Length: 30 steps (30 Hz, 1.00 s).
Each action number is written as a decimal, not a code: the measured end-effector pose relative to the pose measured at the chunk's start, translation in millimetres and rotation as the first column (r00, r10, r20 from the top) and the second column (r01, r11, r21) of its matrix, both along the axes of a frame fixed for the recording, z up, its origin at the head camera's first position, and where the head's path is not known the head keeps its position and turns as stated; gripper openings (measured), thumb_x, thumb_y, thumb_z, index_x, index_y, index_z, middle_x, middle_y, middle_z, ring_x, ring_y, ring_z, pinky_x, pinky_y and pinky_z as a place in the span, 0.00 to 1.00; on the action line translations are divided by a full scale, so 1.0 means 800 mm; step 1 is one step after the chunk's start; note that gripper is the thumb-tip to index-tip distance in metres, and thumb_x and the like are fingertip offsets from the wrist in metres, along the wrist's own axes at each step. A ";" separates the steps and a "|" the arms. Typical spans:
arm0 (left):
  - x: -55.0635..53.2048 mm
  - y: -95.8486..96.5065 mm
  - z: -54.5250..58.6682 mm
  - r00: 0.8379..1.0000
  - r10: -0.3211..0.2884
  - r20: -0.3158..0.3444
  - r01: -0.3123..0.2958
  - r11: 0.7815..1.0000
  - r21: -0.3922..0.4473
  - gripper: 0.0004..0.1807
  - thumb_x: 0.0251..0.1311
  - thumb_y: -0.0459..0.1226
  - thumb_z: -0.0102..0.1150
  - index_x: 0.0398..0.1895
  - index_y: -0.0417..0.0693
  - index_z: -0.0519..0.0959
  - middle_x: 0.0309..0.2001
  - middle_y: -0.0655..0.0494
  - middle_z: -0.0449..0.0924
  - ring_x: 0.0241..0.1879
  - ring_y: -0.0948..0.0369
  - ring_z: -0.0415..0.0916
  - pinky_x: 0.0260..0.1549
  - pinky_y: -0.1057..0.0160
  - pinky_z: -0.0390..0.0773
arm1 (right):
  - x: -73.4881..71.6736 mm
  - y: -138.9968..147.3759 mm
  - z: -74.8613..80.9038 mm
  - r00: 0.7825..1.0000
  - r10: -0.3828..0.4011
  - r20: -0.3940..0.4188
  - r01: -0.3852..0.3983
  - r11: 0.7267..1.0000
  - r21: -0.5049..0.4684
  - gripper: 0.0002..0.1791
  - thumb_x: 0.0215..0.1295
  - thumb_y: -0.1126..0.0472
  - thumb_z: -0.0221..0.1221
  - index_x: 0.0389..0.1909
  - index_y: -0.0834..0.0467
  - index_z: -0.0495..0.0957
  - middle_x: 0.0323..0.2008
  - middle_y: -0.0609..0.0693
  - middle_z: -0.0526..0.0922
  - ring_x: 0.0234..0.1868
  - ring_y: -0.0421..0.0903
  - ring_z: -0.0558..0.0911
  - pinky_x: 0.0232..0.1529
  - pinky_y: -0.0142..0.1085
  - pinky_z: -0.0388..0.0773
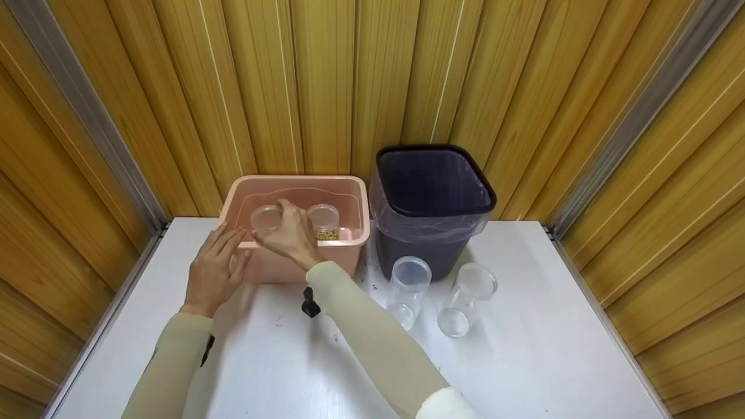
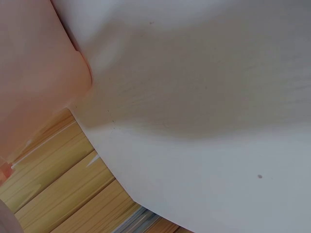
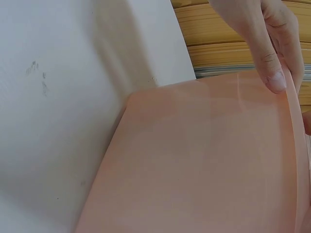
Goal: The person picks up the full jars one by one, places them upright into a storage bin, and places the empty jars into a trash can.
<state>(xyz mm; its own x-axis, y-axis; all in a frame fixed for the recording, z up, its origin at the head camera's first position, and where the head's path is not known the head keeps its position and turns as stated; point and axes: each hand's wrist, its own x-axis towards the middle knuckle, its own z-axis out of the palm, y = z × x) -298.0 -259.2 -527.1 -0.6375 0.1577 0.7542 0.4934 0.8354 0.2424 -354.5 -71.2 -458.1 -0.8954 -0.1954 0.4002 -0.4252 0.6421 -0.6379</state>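
My left hand (image 1: 215,265) grips the front left rim of a pink plastic bin (image 1: 326,262). In the right wrist view, that hand's thumb (image 3: 276,81) lies on the outside of the bin wall while its fingers go over the rim. Reaching inside the bin, my right hand (image 1: 288,233) holds a clear round jar (image 1: 266,217) by its upper part. The jar's lower part is hidden behind the hand and the bin's front wall. Beside it stands a second clear jar (image 1: 323,216) with yellow-green grains (image 1: 327,235) low down in it.
A dark trash bin (image 1: 419,250) lined with a clear bag stands right of the pink bin. In front of it are two clear jars, one (image 1: 409,288) nearer the bin and another (image 1: 467,297) further right, on the white table (image 1: 524,361). Wood-patterned walls (image 1: 326,87) enclose the table.
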 end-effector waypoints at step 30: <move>0.004 -0.001 0.007 0.998 0.008 0.062 -0.007 1.000 -0.018 0.25 0.73 0.40 0.65 0.68 0.37 0.79 0.65 0.39 0.82 0.76 0.40 0.68 0.77 0.38 0.64 | 0.027 0.033 0.034 0.988 0.152 -0.004 -0.152 0.985 -0.081 0.35 0.68 0.47 0.71 0.71 0.57 0.75 0.66 0.53 0.83 0.67 0.51 0.81 0.70 0.37 0.76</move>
